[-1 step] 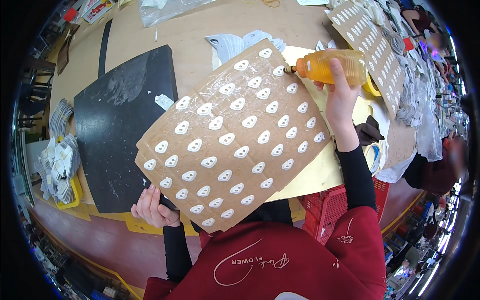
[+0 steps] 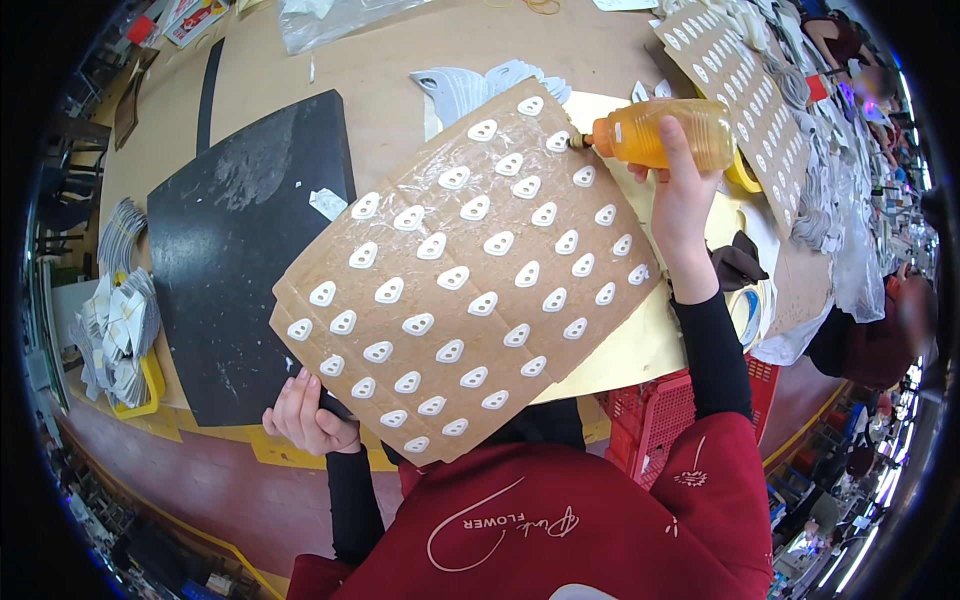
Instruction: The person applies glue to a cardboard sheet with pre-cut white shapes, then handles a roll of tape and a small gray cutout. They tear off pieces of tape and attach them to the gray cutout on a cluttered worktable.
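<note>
A brown sheet (image 2: 420, 290) lies tilted before me, its surface glossy in places. Rows of small white rounded pieces (image 2: 498, 243), each with two holes, cover it. My right hand (image 2: 685, 190) is wrapped round a clear squeeze bottle (image 2: 650, 133) of amber liquid with an orange cap. The bottle is held sideways, and its dark tip is at a white piece (image 2: 559, 141) near the sheet's far right edge. At the near left edge of the sheet, my left hand (image 2: 312, 415) is closed on it with bent fingers, partly hidden by the sheet.
A thick black slab (image 2: 240, 260) lies left of the sheet. Grey-white cut pieces (image 2: 460, 90) lie beyond it; more fill a yellow basket (image 2: 150, 385) at far left. Another brown sheet of white pieces (image 2: 740, 100) lies right, near a tape roll (image 2: 745, 310). Red crates (image 2: 650, 420) stand below.
</note>
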`<state>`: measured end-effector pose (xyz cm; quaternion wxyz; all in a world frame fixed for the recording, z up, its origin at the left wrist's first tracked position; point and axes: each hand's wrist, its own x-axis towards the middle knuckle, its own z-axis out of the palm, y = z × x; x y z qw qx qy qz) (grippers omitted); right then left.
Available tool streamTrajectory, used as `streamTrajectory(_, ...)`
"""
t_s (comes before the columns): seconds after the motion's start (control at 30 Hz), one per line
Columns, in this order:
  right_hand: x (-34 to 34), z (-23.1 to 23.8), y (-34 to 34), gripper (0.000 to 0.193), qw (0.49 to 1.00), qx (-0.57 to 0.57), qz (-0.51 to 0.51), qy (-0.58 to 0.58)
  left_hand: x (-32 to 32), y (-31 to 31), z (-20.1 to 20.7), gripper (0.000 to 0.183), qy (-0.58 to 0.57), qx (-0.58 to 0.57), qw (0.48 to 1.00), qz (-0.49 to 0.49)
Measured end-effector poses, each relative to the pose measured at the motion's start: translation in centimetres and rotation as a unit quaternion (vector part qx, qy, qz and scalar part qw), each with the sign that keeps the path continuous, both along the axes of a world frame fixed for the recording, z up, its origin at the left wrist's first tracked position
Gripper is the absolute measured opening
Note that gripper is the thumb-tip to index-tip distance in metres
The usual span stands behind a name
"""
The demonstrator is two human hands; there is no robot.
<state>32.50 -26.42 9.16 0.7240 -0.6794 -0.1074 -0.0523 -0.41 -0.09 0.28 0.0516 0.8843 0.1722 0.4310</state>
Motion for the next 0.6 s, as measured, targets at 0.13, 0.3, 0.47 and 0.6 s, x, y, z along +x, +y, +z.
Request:
streamTrajectory(0.13,0.0,0.0,0.2,0.031,0.999,0.004,0.022,0.031,0.5,0.0,-0.3,0.045,-0.003,0.004,1.0,0.002)
streamTrajectory(0.3,-0.2,1.0,-0.7,0.038,0.978,0.132,0.004,0.162,0.6,0.0,-0.2,0.045,0.0,0.007,1.0,0.003)
streamTrajectory(0.47,0.7,2.0,-2.2,0.039,0.992,-0.009,-0.016,0.127,0.7,0.0,0.1,0.045,0.003,0.005,1.0,-0.001)
streamTrajectory(0.6,1.2,1.7,-2.2,0.037,0.993,-0.034,-0.006,0.109,0.8,-0.1,0.1,0.044,-0.005,0.008,1.0,0.0)
